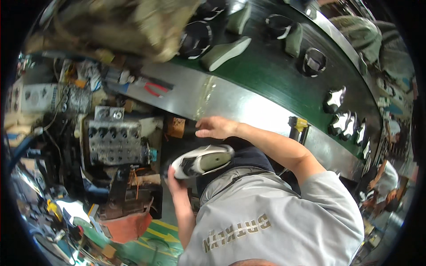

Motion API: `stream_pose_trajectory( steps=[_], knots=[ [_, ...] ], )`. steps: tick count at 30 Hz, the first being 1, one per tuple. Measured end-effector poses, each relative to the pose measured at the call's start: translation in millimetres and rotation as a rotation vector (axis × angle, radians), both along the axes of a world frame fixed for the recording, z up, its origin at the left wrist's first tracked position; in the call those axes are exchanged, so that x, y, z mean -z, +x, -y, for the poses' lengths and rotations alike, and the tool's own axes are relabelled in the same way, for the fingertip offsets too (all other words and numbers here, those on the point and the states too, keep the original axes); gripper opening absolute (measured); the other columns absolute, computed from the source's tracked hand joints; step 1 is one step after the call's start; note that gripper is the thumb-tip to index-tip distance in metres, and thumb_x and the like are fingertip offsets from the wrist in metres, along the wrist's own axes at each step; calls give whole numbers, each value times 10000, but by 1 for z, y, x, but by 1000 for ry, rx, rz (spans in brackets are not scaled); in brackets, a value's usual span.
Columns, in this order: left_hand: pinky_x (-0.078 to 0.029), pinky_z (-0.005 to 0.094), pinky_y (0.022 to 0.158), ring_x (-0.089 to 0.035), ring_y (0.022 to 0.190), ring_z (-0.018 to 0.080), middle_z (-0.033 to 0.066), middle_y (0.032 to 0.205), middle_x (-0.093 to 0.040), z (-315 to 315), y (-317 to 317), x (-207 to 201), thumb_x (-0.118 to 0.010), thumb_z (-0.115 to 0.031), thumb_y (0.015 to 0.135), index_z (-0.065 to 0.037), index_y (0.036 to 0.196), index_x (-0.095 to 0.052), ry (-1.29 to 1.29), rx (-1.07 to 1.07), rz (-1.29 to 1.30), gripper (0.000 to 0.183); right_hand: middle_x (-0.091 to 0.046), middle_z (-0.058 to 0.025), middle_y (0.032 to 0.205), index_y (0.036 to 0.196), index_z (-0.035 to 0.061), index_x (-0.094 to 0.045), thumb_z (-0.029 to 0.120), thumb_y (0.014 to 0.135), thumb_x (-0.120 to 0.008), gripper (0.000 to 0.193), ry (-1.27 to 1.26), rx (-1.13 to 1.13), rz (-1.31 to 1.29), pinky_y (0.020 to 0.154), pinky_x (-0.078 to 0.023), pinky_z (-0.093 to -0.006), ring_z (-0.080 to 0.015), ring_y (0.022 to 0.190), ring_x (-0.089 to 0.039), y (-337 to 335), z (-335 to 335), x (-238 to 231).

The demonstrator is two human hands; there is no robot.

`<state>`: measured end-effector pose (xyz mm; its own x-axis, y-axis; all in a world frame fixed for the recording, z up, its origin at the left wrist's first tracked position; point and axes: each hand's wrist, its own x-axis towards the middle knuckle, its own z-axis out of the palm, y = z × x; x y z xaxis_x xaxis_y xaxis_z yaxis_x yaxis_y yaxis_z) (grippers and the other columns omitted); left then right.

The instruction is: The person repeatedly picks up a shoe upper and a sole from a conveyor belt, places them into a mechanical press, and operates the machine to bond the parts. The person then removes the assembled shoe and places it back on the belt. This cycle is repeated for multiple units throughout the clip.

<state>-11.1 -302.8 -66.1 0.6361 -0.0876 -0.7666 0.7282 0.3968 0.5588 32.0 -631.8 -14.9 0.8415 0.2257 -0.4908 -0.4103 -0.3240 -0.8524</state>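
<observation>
A white and black shoe upper [188, 163] with an olive-green last or sole face [215, 161] showing in it is tilted in front of my waist. My left hand [176, 179] grips its left end, the fingers partly hidden beneath it. Just above the shoe, my right hand [218, 127] is apart from it, empty, with fingers loosely bent and the thumb held off from them. A small brown block [176, 127] lies beside the right fingertips.
A green conveyor [262, 75] with a metal edge carries several shoe uppers and green soles [230, 53]. Red-handled pliers [155, 88] and a yellow-black power tool [298, 126] rest on the edge. A machine with a knob panel [115, 142] stands left. Other people work at right.
</observation>
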Motion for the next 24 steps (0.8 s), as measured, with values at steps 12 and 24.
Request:
stream_pose_trajectory(
  steps=[12,24],
  knots=[
    [-436,344,969,-556,1165,212,124,1264,-592,327,33,-64,-579,-278,976,-18,1321,-509,-170,1035,428,438,-679,-79,1039,1208,102,-592,650,900,-496,636,1205,1590,-218,794,-555,-417,-218,878,-666,-248,271,76],
    [-481,321,914,-605,1079,205,132,1185,-623,360,38,-62,-543,-200,993,3,1266,-540,67,1092,303,341,-524,-217,1246,1324,15,-480,254,846,-697,577,-1231,1600,350,1020,-379,-418,-358,1175,-485,-319,459,114]
  ],
)
